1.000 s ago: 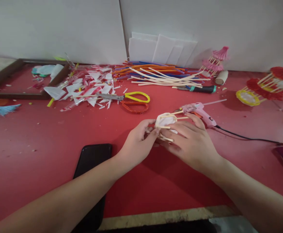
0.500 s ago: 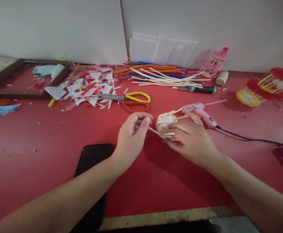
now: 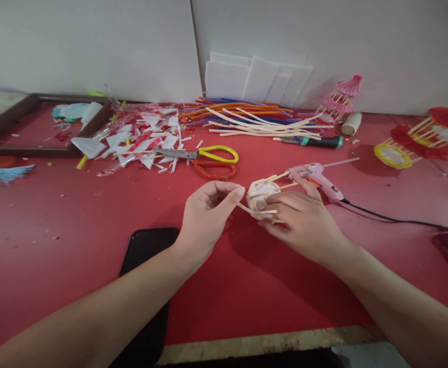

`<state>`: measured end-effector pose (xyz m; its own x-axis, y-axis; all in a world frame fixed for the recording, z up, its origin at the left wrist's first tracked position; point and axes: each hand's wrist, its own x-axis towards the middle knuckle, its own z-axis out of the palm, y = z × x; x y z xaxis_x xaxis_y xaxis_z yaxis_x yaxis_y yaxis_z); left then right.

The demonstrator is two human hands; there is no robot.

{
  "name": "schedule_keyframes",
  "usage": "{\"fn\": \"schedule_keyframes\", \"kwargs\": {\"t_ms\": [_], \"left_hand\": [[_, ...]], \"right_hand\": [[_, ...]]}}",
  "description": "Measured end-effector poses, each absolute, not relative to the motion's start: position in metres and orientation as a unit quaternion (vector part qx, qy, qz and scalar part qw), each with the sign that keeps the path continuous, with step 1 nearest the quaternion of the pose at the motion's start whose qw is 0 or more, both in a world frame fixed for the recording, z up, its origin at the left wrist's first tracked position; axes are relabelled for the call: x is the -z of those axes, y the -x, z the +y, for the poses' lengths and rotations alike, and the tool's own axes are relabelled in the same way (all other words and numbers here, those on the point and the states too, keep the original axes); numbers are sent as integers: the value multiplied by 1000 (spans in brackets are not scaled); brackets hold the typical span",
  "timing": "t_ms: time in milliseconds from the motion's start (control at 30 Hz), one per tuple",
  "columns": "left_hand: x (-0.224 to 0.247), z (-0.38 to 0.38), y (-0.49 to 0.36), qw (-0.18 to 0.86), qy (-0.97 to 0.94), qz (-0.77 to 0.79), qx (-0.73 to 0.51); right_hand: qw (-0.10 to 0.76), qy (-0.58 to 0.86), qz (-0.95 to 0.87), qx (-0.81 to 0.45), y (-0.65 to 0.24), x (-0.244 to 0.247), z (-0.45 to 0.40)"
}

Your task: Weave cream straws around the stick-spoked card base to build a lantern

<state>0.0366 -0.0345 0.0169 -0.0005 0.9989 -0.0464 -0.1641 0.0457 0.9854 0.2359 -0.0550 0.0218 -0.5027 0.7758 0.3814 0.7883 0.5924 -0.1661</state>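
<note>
My right hand (image 3: 300,214) grips a small round craft piece (image 3: 262,189), a white disc ringed with a cream strip and with several cream sticks standing out from it. Its fingers cover the lower right part of the piece. Thumb and forefinger of my left hand (image 3: 210,212) pinch the free end of a thin cream pipe-cleaner-like strip (image 3: 244,207) that runs to the rim of the disc. Just behind my right fingertips lies a pink glue gun (image 3: 326,184) with a clear glue stick in its back.
Yellow-and-red scissors (image 3: 218,151) lie beyond my left hand, beside white and red scraps (image 3: 147,133). Behind them are coloured and cream strips (image 3: 262,120) and a utility knife (image 3: 326,141). A phone (image 3: 151,255) lies under my left forearm. Tiered red (image 3: 411,140) and pink (image 3: 341,97) models stand right.
My left fingertips have closed more tightly on the strip's end and shifted slightly right and down. My right hand and the round piece have hardly moved.
</note>
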Motion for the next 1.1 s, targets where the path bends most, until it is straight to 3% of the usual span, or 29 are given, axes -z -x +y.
{"fn": "schedule_keyframes", "kwargs": {"t_ms": [833, 967, 1100], "left_hand": [[-26, -29, -40, 584, -277, 470, -602], [-22, -33, -46, 621, -345, 489, -507], [-17, -38, -48, 582, -513, 504, -379]], "right_hand": [[231, 450, -862, 20, -236, -19, -55], [252, 450, -857, 21, -234, -18, -56], [276, 441, -853, 37, -231, -18, -61]]}}
